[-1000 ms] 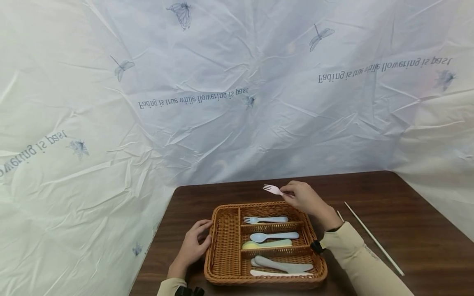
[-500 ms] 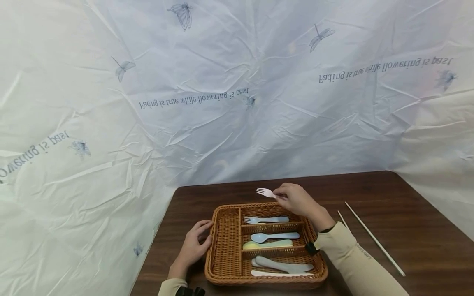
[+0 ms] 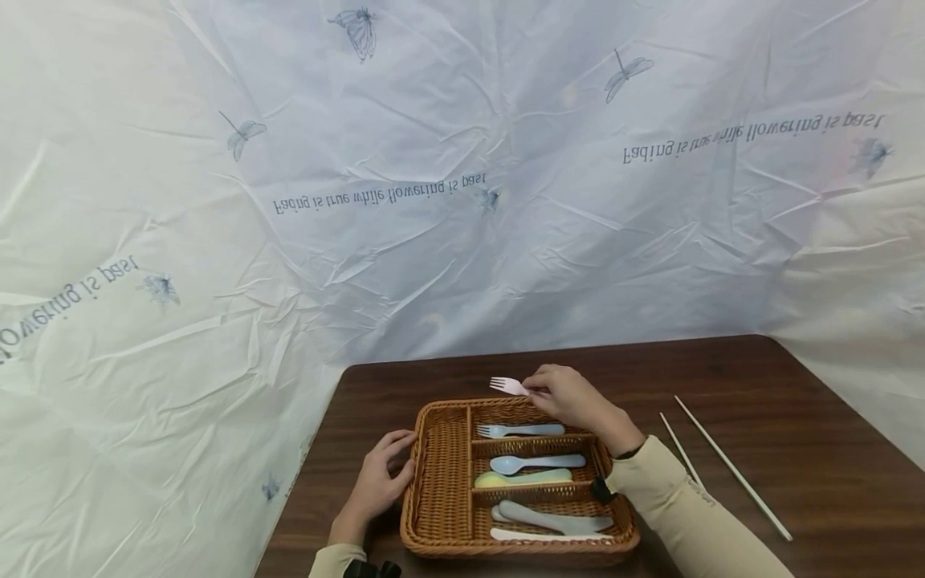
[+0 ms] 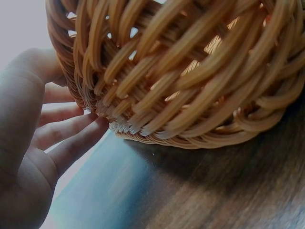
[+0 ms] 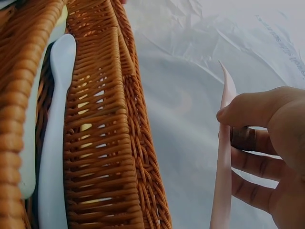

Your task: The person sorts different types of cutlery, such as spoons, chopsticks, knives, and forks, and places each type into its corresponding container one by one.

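Note:
My right hand (image 3: pixel 571 397) pinches a pale pink fork (image 3: pixel 508 386) between thumb and fingers, above the far edge of a wicker cutlery basket (image 3: pixel 435 474). In the right wrist view the fork (image 5: pixel 224 157) appears edge-on, apart from the basket. With fairly straight fingers, my left hand (image 3: pixel 376 478) touches the basket's left side; the left wrist view has its fingertips against the woven wall (image 4: pixel 157 90). A light blue fork (image 3: pixel 520 430) lies in the far compartment. The middle one holds a light blue spoon (image 3: pixel 538 463) and a yellow-green spoon (image 3: pixel 523 478).
Grey knives (image 3: pixel 556 518) and a white knife (image 3: pixel 549 535) lie in the near compartment. Two pale chopsticks (image 3: pixel 733 466) (image 3: pixel 682 449) rest on the dark wooden table (image 3: pixel 817 449) to the right. A patterned plastic sheet (image 3: pixel 462 265) hangs behind the table.
My right hand has moved left and slightly down toward the basket's far compartment, carrying the pink fork. The left hand stays at the basket's side.

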`<action>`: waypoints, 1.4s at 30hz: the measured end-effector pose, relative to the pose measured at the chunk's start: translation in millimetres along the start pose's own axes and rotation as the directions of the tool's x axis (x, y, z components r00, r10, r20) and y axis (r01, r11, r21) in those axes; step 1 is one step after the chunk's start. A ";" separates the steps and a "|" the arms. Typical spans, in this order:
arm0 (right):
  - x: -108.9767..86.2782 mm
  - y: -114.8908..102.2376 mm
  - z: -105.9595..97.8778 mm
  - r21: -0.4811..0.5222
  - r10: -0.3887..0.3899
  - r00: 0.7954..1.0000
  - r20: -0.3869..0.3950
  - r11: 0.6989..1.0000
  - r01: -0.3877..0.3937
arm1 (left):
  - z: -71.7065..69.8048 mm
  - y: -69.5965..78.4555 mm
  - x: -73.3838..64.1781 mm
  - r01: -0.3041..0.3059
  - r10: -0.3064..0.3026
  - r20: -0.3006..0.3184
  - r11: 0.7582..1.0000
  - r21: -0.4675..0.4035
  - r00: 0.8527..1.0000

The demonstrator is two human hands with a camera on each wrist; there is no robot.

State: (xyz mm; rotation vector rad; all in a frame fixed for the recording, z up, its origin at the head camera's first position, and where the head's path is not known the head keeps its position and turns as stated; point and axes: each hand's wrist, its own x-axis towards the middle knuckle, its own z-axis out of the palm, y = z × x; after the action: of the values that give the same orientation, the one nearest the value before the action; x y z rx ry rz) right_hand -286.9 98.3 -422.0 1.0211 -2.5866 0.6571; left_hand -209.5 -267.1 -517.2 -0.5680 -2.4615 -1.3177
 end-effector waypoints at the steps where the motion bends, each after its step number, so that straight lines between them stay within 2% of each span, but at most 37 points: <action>1: 0.0 -0.7 1.0 -0.002 0.000 1.000 0.004 1.000 0.000 | 0.1 -0.4 -0.1 0.003 -0.003 0.002 1.000 0.001 1.000; 9: -0.2 -6.9 1.1 -0.019 -0.028 0.999 0.035 0.999 0.029 | 0.3 -2.6 0.5 0.000 0.000 -0.001 1.000 -0.003 1.000; 15: -3.2 -5.0 0.6 -0.034 0.032 0.998 0.060 0.999 -0.030 | 0.3 -3.6 0.5 -0.010 0.010 -0.002 1.000 0.004 1.000; 24: -8.7 -0.3 -3.5 -0.016 0.050 0.998 0.042 0.999 -0.049 | 0.3 -3.3 0.6 0.010 -0.010 0.008 1.000 0.004 1.000; 33: -13.5 5.5 -10.6 0.005 0.097 0.995 0.002 0.995 -0.097 | 2.8 -5.1 2.4 0.007 -0.007 -0.017 1.000 0.000 1.000; 36: -16.2 9.1 -13.0 0.013 0.105 0.994 -0.011 0.994 -0.105 | 3.9 -1.6 2.6 0.006 -0.006 -0.029 1.000 0.003 1.000; 42: -23.4 19.0 -17.8 0.009 0.145 0.989 -0.013 0.989 -0.144 | -2.3 25.3 1.4 -0.021 0.021 -0.016 1.000 -0.006 1.000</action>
State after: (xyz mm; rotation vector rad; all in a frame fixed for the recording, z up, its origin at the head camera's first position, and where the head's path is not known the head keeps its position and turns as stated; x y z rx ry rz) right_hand -281.9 133.0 -422.3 0.8337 -2.6663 0.7071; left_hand -198.6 -256.1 -497.0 -0.5807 -2.4326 -1.3169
